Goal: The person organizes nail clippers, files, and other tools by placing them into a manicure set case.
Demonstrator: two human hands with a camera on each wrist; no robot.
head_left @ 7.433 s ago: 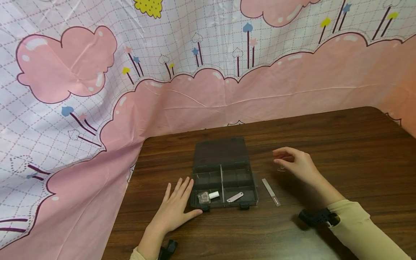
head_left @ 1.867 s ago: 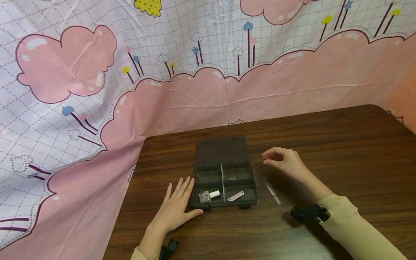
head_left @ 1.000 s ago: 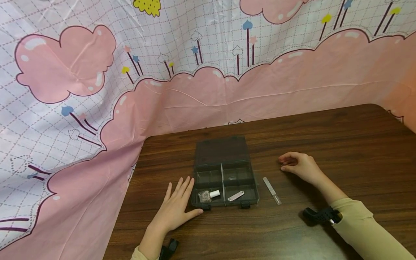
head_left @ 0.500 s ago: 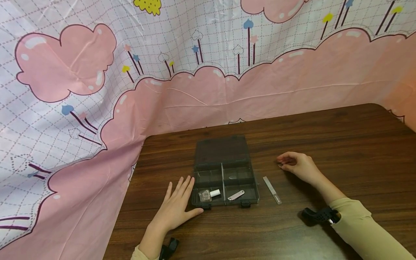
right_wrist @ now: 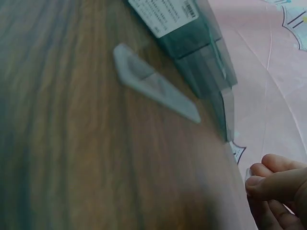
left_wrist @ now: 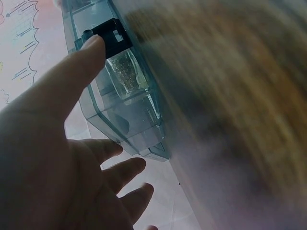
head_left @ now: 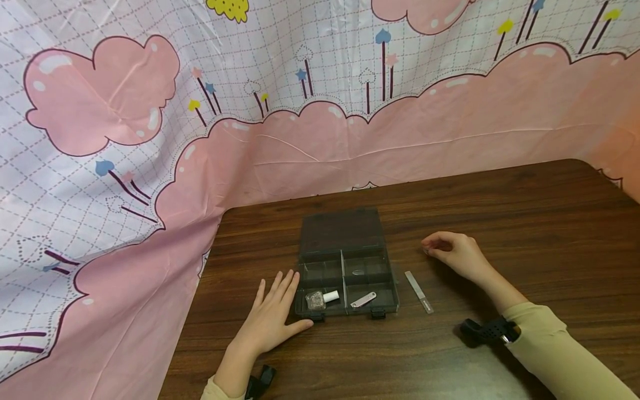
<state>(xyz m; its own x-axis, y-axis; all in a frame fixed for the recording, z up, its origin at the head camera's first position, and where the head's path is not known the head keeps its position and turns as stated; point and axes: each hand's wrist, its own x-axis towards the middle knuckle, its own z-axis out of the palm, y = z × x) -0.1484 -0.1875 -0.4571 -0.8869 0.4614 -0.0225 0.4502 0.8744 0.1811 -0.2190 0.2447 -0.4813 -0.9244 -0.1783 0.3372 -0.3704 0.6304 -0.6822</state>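
A dark see-through divided box (head_left: 345, 318) lies with its lid folded back on the table. A nail polish bottle (head_left: 316, 301) with a white cap is in its front left compartment, a nail clipper (head_left: 363, 300) in the front right. In the back right compartment lies a small clear piece (head_left: 357, 273). My left hand (head_left: 267, 322) rests spread against the box's left front corner, thumb at the black latch (left_wrist: 112, 38). Right of the box, my right hand (head_left: 459, 255) pinches another small clear piece (right_wrist: 248, 173) between thumb and fingertips, mostly hidden; its exact kind I cannot tell.
A nail file (head_left: 419, 291) lies on the wooden table (head_left: 370, 361) between the box and my right hand. A patterned pink and white cloth (head_left: 300, 150) hangs behind the table and on its left.
A clear piece has come to lie in the back right compartment. My right hand went back right, took up another clear piece and now moves slightly left. My left hand stays put.
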